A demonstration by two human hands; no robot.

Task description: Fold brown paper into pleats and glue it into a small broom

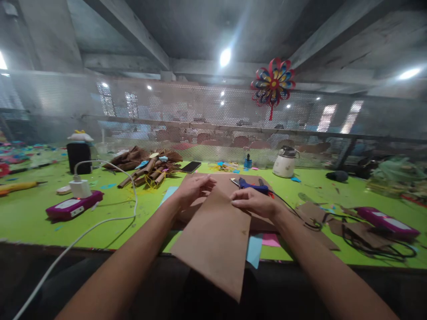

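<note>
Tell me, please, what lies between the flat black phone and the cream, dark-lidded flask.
The head view shows small yellow and blue scraps, then a small blue bottle with a dark cap, on the green table.

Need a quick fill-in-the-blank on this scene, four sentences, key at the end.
The right hand holds a ____ sheet.
The tabletop is bright ____.
The glue gun lies nearer the ____ hand.
The phone lies to the ____ of the white jug.
Missing words: brown; green; right; left.
</note>
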